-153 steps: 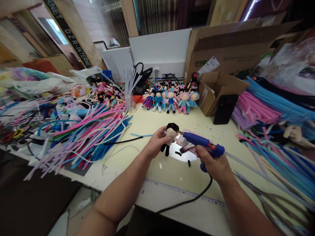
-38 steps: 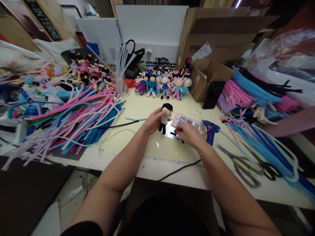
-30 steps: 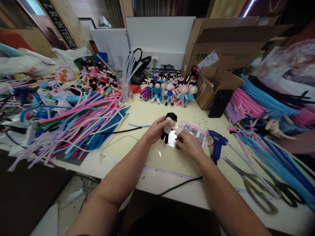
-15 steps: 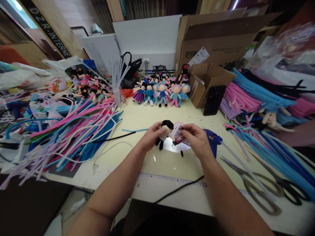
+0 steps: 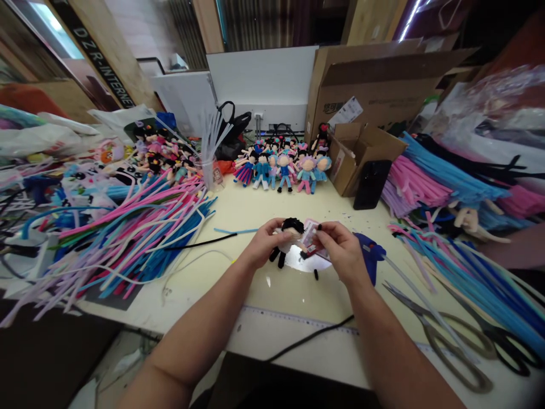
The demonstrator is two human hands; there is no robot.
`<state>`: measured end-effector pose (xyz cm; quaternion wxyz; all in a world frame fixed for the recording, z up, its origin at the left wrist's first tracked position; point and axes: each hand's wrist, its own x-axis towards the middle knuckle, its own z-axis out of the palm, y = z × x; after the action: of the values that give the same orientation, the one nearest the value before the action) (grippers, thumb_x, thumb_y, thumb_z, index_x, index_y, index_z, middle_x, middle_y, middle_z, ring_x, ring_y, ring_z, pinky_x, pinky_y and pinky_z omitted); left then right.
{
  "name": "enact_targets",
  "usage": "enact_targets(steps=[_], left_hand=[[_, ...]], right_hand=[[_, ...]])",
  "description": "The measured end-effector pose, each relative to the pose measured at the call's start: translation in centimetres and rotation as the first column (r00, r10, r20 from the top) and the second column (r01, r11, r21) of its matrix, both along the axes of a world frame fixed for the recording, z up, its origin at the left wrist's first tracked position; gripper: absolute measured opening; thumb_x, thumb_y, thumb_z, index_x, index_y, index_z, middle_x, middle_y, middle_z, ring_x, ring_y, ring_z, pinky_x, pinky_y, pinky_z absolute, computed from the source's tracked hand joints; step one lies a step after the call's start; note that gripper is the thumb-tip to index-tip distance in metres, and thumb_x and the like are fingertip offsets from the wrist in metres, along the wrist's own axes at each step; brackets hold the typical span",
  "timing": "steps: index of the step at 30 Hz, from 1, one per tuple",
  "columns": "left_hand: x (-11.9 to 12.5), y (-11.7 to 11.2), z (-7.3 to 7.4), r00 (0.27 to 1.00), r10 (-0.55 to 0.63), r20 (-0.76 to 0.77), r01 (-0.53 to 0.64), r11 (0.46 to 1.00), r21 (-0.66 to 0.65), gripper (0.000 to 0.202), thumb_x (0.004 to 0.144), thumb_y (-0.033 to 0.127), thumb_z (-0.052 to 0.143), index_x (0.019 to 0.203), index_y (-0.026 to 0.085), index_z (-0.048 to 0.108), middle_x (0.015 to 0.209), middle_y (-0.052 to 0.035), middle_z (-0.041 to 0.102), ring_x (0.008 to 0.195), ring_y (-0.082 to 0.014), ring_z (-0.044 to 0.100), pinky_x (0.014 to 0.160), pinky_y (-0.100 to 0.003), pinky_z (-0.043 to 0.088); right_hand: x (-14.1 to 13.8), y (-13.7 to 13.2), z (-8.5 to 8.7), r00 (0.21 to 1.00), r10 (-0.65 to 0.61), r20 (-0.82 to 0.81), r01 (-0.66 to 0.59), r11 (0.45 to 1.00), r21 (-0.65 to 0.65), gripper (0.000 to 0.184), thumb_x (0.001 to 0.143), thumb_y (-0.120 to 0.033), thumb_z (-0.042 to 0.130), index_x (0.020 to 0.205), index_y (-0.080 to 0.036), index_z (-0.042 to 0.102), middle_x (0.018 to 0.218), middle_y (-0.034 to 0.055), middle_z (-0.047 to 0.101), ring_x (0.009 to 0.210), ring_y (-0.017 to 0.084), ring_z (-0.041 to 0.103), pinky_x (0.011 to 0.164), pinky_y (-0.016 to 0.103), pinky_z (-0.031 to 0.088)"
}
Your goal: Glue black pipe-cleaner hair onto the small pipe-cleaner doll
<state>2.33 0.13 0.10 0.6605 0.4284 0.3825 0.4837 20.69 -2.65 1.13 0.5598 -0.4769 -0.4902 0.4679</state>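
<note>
A: Location of the doll?

B: Black-haired doll (image 5: pixel 293 227) is in the left hand (image 5: pixel 268 241), over the near-middle part of the surface (image 5: pixel 272 292). Tilted, head toward the right hand (image 5: pixel 340 247), dark legs hanging below the fingers. Whether the feet touch down: cannot tell.

A: State of the fingers?

B: Left: closed round the head and upper body, thumb on the near side. Right: thumb and forefinger pinched on a small black tuft (image 5: pixel 319 227), just clear of the hair. A short black offcut (image 5: pixel 316 275) lies on the surface below.

A: Expected handling of the doll?

B: Estimate: very light. Looks made of fuzzy stems like those in the heap (image 5: pixel 145 238) to the left; presumably a soft pile over bendable wire. Should not slip; legs likely to bend if pushed.

A: Weak points?

B: Joins, I would judge. A blue glue gun (image 5: pixel 369 255) lies beside the right hand, so probably glued; a hard tug could part them.

A: Best hold?

B: Head and torso together, light pressure, as now. Avoid legs and hair. Tuft: pinch by one end only; squeezing probably flattens the pile.
</note>
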Motion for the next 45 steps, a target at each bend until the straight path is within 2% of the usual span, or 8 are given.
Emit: enact_targets(steps=[3,7,12,16,22,28,35,45], left_hand=[[0.1,-0.1,0.2,1.000,-0.002,-0.015,0.001,1.000,-0.028,0.050,0.050,0.034,0.087,0.092,0.016,0.066,0.081,-0.0007,0.067,0.065,-0.0122,0.059,0.063,-0.025,0.042],[0.2,-0.2,0.3,0.998,-0.020,-0.059,0.019,1.000,-0.013,0.049,0.051,0.034,0.087,0.092,0.017,0.066,0.078,0.0003,0.066,0.063,-0.0117,0.059,0.060,-0.024,0.042],[0.1,-0.2,0.2,0.994,-0.019,-0.111,0.026,0.998,0.054,0.051,0.054,0.033,0.085,0.101,0.019,0.068,0.087,-0.0008,0.067,0.069,-0.0117,0.059,0.064,-0.024,0.043],[0.0,-0.2,-0.2,0.987,-0.027,-0.160,0.044,0.993,0.108,0.050,0.060,0.033,0.083,0.106,0.021,0.068,0.096,-0.0026,0.068,0.073,-0.0129,0.060,0.067,-0.025,0.042],[0.2,-0.5,0.0,0.971,-0.052,-0.235,0.079,0.991,0.107,0.046,0.060,0.034,0.083,0.100,0.019,0.066,0.085,-0.0001,0.066,0.061,-0.0087,0.051,0.059,-0.023,0.036],[0.3,-0.7,0.3,0.968,-0.029,-0.250,0.068,0.987,0.146,0.046,0.060,0.035,0.083,0.099,0.019,0.064,0.089,-0.0009,0.064,0.064,-0.0084,0.048,0.060,-0.022,0.037],[0.3,-0.7,0.2,0.978,-0.060,-0.198,0.097,0.979,0.181,0.048,0.062,0.033,0.082,0.105,0.021,0.065,0.094,-0.0020,0.066,0.066,-0.0090,0.051,0.062,-0.024,0.039],[0.4,-0.7,0.5,0.978,-0.055,-0.203,0.088,0.984,0.158,0.046,0.059,0.032,0.082,0.101,0.021,0.068,0.092,-0.0023,0.067,0.065,-0.0099,0.052,0.061,-0.024,0.040]], right_hand=[[0.1,-0.1,-0.1,0.999,0.012,0.033,-0.012,1.000,0.010,0.022,0.074,-0.041,0.067,0.083,-0.021,0.062,0.071,-0.0005,0.065,0.058,0.015,0.061,0.055,0.029,0.054],[0.2,-0.4,0.0,0.987,-0.078,0.141,0.066,0.994,0.089,0.016,0.074,-0.034,0.069,0.080,-0.020,0.069,0.075,0.0008,0.068,0.065,0.015,0.062,0.062,0.028,0.052],[0.2,-1.2,0.8,0.934,-0.150,0.323,0.052,0.955,0.293,0.017,0.083,-0.026,0.060,0.094,-0.020,0.072,0.096,0.0060,0.069,0.083,0.017,0.064,0.072,0.030,0.052],[0.1,-1.7,1.4,0.872,-0.218,0.438,0.029,0.916,0.400,0.021,0.085,-0.019,0.056,0.101,-0.021,0.070,0.092,0.0049,0.068,0.078,0.015,0.063,0.069,0.029,0.051],[-0.2,-2.0,1.6,0.790,-0.338,0.512,0.025,0.852,0.524,0.015,0.085,-0.016,0.057,0.094,-0.021,0.067,0.083,0.0028,0.067,0.070,0.014,0.061,0.067,0.029,0.051],[-0.5,-2.1,1.8,0.739,-0.353,0.574,-0.019,0.841,0.541,0.017,0.087,-0.017,0.053,0.095,-0.022,0.067,0.089,0.0051,0.069,0.081,0.018,0.064,0.071,0.032,0.052],[-0.5,-2.0,1.5,0.729,-0.346,0.591,-0.047,0.836,0.547,0.016,0.088,-0.018,0.054,0.096,-0.020,0.068,0.089,0.0065,0.069,0.081,0.018,0.065,0.074,0.033,0.052],[-0.6,-1.9,1.2,0.722,-0.348,0.598,-0.051,0.835,0.548,0.016,0.088,-0.018,0.054,0.094,-0.022,0.068,0.090,0.0054,0.069,0.082,0.018,0.065,0.075,0.034,0.052]])
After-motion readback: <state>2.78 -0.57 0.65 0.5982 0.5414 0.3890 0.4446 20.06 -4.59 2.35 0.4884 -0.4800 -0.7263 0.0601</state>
